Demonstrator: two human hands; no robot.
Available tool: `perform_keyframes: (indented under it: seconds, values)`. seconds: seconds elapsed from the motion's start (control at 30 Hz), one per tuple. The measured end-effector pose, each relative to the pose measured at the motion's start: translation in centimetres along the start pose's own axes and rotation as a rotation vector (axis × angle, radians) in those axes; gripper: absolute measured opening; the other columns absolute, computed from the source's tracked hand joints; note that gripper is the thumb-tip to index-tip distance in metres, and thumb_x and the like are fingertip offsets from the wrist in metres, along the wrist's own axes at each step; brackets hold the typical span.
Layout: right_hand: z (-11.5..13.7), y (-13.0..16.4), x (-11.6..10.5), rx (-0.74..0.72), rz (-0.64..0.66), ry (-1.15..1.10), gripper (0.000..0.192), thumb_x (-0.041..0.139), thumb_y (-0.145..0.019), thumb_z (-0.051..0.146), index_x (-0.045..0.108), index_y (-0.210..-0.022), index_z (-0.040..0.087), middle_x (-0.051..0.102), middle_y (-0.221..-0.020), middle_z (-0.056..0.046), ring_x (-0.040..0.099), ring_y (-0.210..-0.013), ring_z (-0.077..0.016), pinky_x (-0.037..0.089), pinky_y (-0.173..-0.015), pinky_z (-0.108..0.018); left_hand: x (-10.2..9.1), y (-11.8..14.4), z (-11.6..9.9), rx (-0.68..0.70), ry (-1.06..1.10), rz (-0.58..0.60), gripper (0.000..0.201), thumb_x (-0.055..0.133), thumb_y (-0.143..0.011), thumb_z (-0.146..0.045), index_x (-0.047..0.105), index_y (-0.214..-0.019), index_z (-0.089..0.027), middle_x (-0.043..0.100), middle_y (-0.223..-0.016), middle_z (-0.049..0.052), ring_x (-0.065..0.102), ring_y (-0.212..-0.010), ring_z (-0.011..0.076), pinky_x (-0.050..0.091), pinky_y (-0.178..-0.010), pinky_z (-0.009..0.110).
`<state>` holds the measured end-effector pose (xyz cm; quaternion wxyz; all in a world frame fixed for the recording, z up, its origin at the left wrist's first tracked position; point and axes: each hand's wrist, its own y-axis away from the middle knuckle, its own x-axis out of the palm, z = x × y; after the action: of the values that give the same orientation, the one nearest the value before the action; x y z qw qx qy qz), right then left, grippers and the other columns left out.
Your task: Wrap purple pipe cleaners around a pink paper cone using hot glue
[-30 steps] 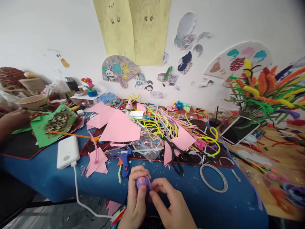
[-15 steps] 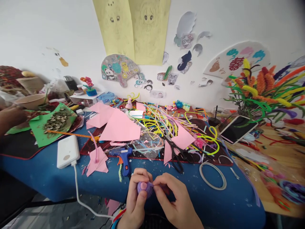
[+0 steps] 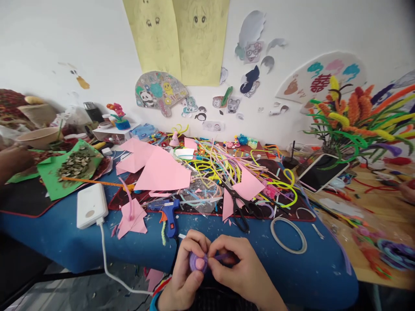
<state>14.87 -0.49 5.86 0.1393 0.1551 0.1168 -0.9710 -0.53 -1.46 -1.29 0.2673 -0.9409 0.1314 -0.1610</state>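
Note:
Near the table's front edge, my left hand [image 3: 184, 270] grips a small round piece of coiled purple pipe cleaner [image 3: 193, 261] with a pink centre [image 3: 200, 263]. My right hand [image 3: 240, 268] is close beside it, thumb and forefinger pinching a purple pipe cleaner strand [image 3: 223, 256] at the coil's side. The fingers partly hide the coil and the strand. Just beyond my hands lie a blue glue gun [image 3: 170, 218] and black scissors [image 3: 240, 211]. Pink paper scraps [image 3: 138, 222] are to the left of the glue gun.
A white power bank [image 3: 91, 206] with a cable lies left. Tangled pipe cleaners [image 3: 207, 166] and pink sheets [image 3: 164, 168] cover the mat. A tape ring [image 3: 304, 239] and a propped phone [image 3: 322, 172] are right. Other people's hands [image 3: 14, 162] show at both side edges.
The coil has turned slightly in my left hand, with its pink centre now facing more to the right. My right fingers have shifted, and more purple strand shows. Another person's hand has appeared at the right edge.

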Motion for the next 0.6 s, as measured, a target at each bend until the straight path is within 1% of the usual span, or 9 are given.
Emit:
perform_keyframes:
  seconds: [0.1,0.17,0.2,0.27,0.3,0.33,0.4,0.47,0.6]
  values:
    - [-0.4,-0.1,-1.3,-0.004,0.066,0.014,0.009,0.07,-0.084,0.026,0.075,-0.079,0.021,0.066,-0.066,0.003,0.056,-0.059,-0.0113,0.042,-0.056,-0.02,0.1,0.0,0.5,0.0,0.022,-0.044,0.019,0.052,-0.101,-0.043,0.057,-0.109,-0.026,0.049,-0.098,0.005,0.052,-0.09,0.0211,0.051,-0.08,0.033]
    - [-1.4,-0.3,-2.8,-0.025,0.049,0.066,0.022,0.062,-0.094,0.039,0.077,-0.092,0.023,0.07,-0.076,0.0,0.064,-0.069,-0.0156,0.049,-0.065,-0.023,0.2,-0.2,0.8,0.012,0.032,-0.124,0.018,0.051,-0.102,-0.041,0.057,-0.109,-0.026,0.05,-0.098,0.005,0.052,-0.088,0.0204,0.05,-0.078,0.032]
    - [-2.1,-0.5,-3.6,-0.015,0.005,0.121,0.029,0.055,-0.099,0.042,0.076,-0.1,0.023,0.072,-0.084,-0.003,0.067,-0.077,-0.018,0.052,-0.072,-0.026,0.2,-0.3,1.0,0.031,0.032,-0.162,0.017,0.051,-0.102,-0.04,0.057,-0.109,-0.026,0.051,-0.098,0.005,0.053,-0.087,0.0201,0.05,-0.077,0.031]
    - [-4.2,-1.1,-5.2,0.076,-0.146,0.357,0.038,0.04,-0.106,0.04,0.073,-0.111,0.022,0.074,-0.103,-0.009,0.069,-0.099,-0.0229,0.053,-0.089,-0.033,0.1,-0.6,1.3,0.075,0.018,-0.219,0.017,0.052,-0.102,-0.039,0.058,-0.109,-0.025,0.052,-0.099,0.005,0.055,-0.088,0.0201,0.05,-0.077,0.031]
    - [-5.3,-1.4,-5.9,0.146,-0.223,0.55,0.035,0.041,-0.105,0.035,0.071,-0.116,0.02,0.072,-0.115,-0.012,0.067,-0.111,-0.0261,0.05,-0.098,-0.037,0.0,-0.8,1.4,0.093,0.004,-0.239,0.016,0.053,-0.102,-0.038,0.059,-0.11,-0.025,0.053,-0.1,0.005,0.056,-0.089,0.0203,0.051,-0.079,0.032]
    - [-6.4,-1.8,-6.4,0.235,-0.254,0.747,0.034,0.044,-0.103,0.031,0.068,-0.121,0.017,0.069,-0.124,-0.016,0.064,-0.119,-0.0297,0.049,-0.102,-0.041,-0.2,-0.9,1.5,0.106,-0.012,-0.254,0.015,0.053,-0.102,-0.036,0.06,-0.11,-0.025,0.054,-0.101,0.006,0.057,-0.092,0.0205,0.052,-0.082,0.032]
    - [-8.3,-2.5,-7.0,0.321,-0.259,0.85,0.035,0.055,-0.095,0.023,0.067,-0.124,0.007,0.068,-0.124,-0.026,0.063,-0.12,-0.04,0.048,-0.1,-0.05,-0.4,-1.0,1.8,0.104,-0.036,-0.281,0.014,0.055,-0.101,-0.033,0.061,-0.111,-0.026,0.056,-0.105,0.006,0.06,-0.097,0.0205,0.053,-0.088,0.034]
    - [-9.5,-2.9,-7.2,0.358,-0.24,0.882,0.036,0.064,-0.087,0.02,0.069,-0.118,0.003,0.069,-0.117,-0.029,0.064,-0.114,-0.0454,0.049,-0.096,-0.054,-0.7,-1.0,2.1,0.086,-0.049,-0.304,0.014,0.056,-0.101,-0.031,0.062,-0.112,-0.026,0.057,-0.111,0.006,0.061,-0.103,0.0209,0.053,-0.094,0.035]
    - [-10.2,-3.1,-7.8,0.404,-0.238,0.861,0.028,0.067,-0.084,0.027,0.073,-0.103,0.008,0.074,-0.104,-0.025,0.07,-0.102,-0.0443,0.051,-0.09,-0.054,-1.1,-0.6,2.4,0.036,-0.103,-0.38,0.013,0.062,-0.099,-0.03,0.066,-0.111,-0.027,0.059,-0.119,0.007,0.06,-0.115,0.0217,0.051,-0.099,0.034]
